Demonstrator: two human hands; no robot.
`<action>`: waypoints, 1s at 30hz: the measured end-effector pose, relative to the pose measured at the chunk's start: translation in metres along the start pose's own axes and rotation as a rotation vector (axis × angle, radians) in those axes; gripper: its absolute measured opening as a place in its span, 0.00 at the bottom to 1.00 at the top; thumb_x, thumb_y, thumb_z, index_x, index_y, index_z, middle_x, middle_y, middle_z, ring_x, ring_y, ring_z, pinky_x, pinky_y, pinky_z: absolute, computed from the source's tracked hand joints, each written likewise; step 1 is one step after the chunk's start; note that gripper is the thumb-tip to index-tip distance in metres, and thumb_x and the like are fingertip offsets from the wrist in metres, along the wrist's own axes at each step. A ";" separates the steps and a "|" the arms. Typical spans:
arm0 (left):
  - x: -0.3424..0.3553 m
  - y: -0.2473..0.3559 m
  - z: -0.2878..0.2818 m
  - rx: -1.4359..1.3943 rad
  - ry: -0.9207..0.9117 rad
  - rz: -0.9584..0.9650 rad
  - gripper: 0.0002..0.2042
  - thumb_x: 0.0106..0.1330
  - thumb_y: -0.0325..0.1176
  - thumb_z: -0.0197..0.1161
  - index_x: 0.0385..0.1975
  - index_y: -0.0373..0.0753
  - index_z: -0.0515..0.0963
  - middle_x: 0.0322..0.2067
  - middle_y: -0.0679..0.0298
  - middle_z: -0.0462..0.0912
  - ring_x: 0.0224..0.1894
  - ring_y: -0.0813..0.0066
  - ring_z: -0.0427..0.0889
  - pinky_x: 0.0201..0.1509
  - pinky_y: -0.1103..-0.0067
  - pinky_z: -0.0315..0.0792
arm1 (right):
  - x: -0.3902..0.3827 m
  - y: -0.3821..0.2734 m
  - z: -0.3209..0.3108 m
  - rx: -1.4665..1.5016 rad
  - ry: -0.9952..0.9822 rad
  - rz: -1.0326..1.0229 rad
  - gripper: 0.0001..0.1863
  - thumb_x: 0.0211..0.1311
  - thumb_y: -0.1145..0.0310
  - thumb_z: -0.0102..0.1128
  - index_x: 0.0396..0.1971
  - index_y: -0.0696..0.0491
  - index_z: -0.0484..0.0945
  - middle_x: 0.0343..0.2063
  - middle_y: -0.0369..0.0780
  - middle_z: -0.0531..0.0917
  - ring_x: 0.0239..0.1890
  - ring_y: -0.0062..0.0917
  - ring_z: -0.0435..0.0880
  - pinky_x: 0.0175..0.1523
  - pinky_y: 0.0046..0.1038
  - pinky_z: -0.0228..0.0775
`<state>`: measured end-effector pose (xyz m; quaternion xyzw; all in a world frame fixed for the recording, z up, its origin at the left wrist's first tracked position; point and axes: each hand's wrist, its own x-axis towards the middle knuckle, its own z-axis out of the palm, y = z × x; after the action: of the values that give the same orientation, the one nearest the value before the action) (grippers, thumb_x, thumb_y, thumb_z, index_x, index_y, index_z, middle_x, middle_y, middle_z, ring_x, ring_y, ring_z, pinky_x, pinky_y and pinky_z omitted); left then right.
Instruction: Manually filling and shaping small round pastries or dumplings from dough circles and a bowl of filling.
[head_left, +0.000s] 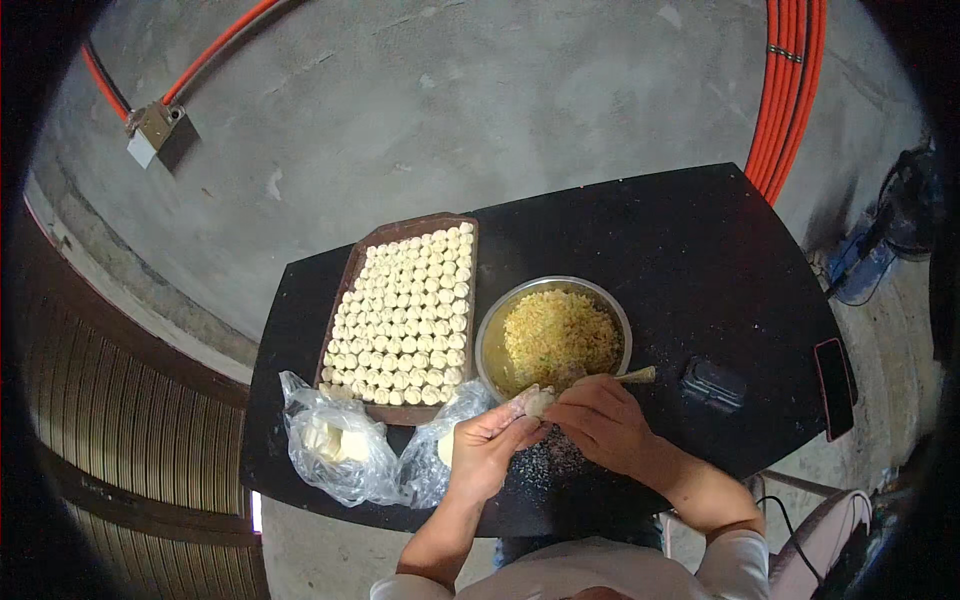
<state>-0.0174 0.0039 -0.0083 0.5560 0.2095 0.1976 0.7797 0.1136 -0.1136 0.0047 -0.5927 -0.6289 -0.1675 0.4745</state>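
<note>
Dough piece (540, 402) is pinched in the fingers (521, 432) of left hand (482, 460) and right hand (608, 424), near the metal bowl (490, 345)

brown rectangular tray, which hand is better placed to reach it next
Probably the left hand: it is nearer the brown tray, while the right hand is farther off, by the round silver metal bowl.

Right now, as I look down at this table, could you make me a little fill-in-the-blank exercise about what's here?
1. The brown tray lies to the ____ of the metal bowl.
2. The tabletop is coloured ____.
3. The left hand and right hand hold a small piece coloured ____.
4. The phone lies by the table's ____ edge.

Missing words: left; black; white; right.
</note>
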 end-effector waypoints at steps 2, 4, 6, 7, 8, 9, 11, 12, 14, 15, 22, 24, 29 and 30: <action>0.002 0.001 0.001 -0.083 -0.021 -0.008 0.13 0.62 0.19 0.52 0.47 0.28 0.72 0.43 0.55 0.78 0.41 0.73 0.79 0.47 0.79 0.76 | -0.002 0.003 0.001 0.020 0.011 -0.001 0.14 0.40 0.80 0.65 0.32 0.54 0.78 0.30 0.37 0.76 0.33 0.29 0.76 0.39 0.29 0.70; 0.003 0.003 0.002 -0.213 -0.065 -0.040 0.13 0.63 0.18 0.51 0.47 0.28 0.71 0.43 0.55 0.77 0.42 0.71 0.79 0.46 0.78 0.77 | -0.004 0.006 0.001 0.041 0.023 -0.004 0.14 0.41 0.80 0.65 0.32 0.53 0.78 0.31 0.38 0.76 0.34 0.30 0.76 0.40 0.29 0.70; 0.004 0.001 -0.002 -0.276 -0.109 -0.032 0.12 0.62 0.18 0.51 0.46 0.29 0.71 0.43 0.54 0.77 0.42 0.70 0.79 0.46 0.77 0.77 | -0.007 0.009 -0.001 0.176 0.004 0.125 0.18 0.40 0.78 0.66 0.36 0.52 0.77 0.34 0.39 0.75 0.37 0.30 0.76 0.43 0.30 0.70; 0.005 0.001 -0.005 -0.337 -0.148 -0.026 0.12 0.62 0.18 0.51 0.46 0.29 0.71 0.42 0.54 0.77 0.42 0.69 0.79 0.46 0.77 0.77 | -0.005 0.008 -0.003 0.178 0.004 0.124 0.18 0.40 0.78 0.66 0.36 0.52 0.77 0.34 0.39 0.75 0.37 0.30 0.76 0.43 0.30 0.70; 0.004 0.002 -0.006 -0.337 -0.146 -0.025 0.12 0.62 0.18 0.51 0.46 0.29 0.71 0.42 0.54 0.77 0.42 0.69 0.79 0.46 0.77 0.77 | -0.001 0.006 -0.008 0.221 -0.018 0.227 0.20 0.41 0.76 0.67 0.39 0.51 0.77 0.36 0.39 0.75 0.40 0.31 0.75 0.45 0.31 0.68; 0.004 0.004 -0.006 -0.321 -0.142 -0.038 0.11 0.63 0.19 0.51 0.45 0.29 0.71 0.42 0.54 0.78 0.42 0.69 0.79 0.47 0.77 0.76 | 0.002 0.005 -0.011 0.263 -0.041 0.331 0.22 0.41 0.75 0.68 0.41 0.50 0.76 0.38 0.39 0.74 0.42 0.31 0.74 0.47 0.31 0.67; 0.003 0.005 -0.007 -0.304 -0.136 -0.053 0.10 0.63 0.19 0.51 0.44 0.30 0.71 0.41 0.54 0.78 0.42 0.69 0.79 0.47 0.76 0.76 | 0.005 0.008 -0.010 0.254 -0.066 0.297 0.24 0.40 0.73 0.69 0.43 0.50 0.75 0.39 0.39 0.74 0.43 0.31 0.73 0.48 0.31 0.66; 0.003 0.005 -0.007 -0.305 -0.135 -0.062 0.10 0.63 0.19 0.50 0.44 0.30 0.71 0.41 0.55 0.78 0.41 0.70 0.79 0.47 0.77 0.76 | 0.005 0.009 -0.009 0.243 -0.092 0.263 0.26 0.40 0.71 0.70 0.44 0.51 0.74 0.41 0.39 0.73 0.44 0.31 0.72 0.50 0.31 0.64; 0.003 0.004 -0.006 -0.307 -0.143 -0.075 0.10 0.64 0.20 0.50 0.43 0.30 0.71 0.40 0.55 0.78 0.41 0.70 0.79 0.47 0.77 0.76 | 0.003 0.009 -0.006 0.261 -0.101 0.240 0.26 0.40 0.70 0.71 0.44 0.51 0.75 0.40 0.39 0.73 0.45 0.31 0.72 0.50 0.31 0.64; 0.003 0.002 -0.007 -0.340 -0.179 -0.051 0.10 0.64 0.20 0.50 0.44 0.30 0.71 0.40 0.55 0.78 0.41 0.70 0.79 0.47 0.77 0.76 | 0.002 0.009 -0.005 0.282 -0.112 0.215 0.26 0.39 0.69 0.71 0.44 0.51 0.75 0.40 0.38 0.73 0.45 0.31 0.72 0.50 0.31 0.63; -0.001 0.007 0.000 -0.339 -0.177 -0.052 0.10 0.64 0.19 0.49 0.44 0.31 0.71 0.42 0.57 0.77 0.43 0.72 0.78 0.49 0.78 0.73 | -0.002 0.010 0.000 0.225 -0.096 0.162 0.24 0.43 0.64 0.69 0.44 0.50 0.74 0.41 0.40 0.73 0.46 0.34 0.72 0.53 0.36 0.62; -0.001 0.008 0.003 -0.315 -0.184 -0.043 0.11 0.63 0.19 0.49 0.44 0.31 0.70 0.42 0.57 0.77 0.44 0.73 0.78 0.49 0.78 0.73 | -0.005 0.011 0.002 0.148 -0.093 0.093 0.24 0.43 0.65 0.68 0.44 0.51 0.73 0.41 0.40 0.74 0.45 0.35 0.72 0.52 0.36 0.62; -0.003 0.011 0.006 -0.170 -0.180 0.005 0.12 0.62 0.18 0.52 0.45 0.31 0.70 0.42 0.58 0.78 0.44 0.75 0.77 0.49 0.81 0.71 | -0.006 0.010 0.004 0.148 -0.094 0.090 0.23 0.42 0.68 0.67 0.42 0.51 0.73 0.40 0.39 0.74 0.45 0.35 0.72 0.52 0.37 0.62; -0.003 0.011 0.007 -0.131 -0.160 0.022 0.12 0.61 0.18 0.53 0.44 0.30 0.70 0.41 0.58 0.78 0.44 0.75 0.77 0.49 0.81 0.70 | -0.006 0.010 0.004 0.160 -0.085 0.106 0.22 0.42 0.68 0.67 0.41 0.52 0.73 0.40 0.39 0.74 0.44 0.35 0.73 0.52 0.37 0.63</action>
<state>-0.0170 0.0003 0.0047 0.5204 0.1269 0.1743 0.8263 0.1200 -0.1115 -0.0057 -0.5920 -0.6277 -0.0661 0.5012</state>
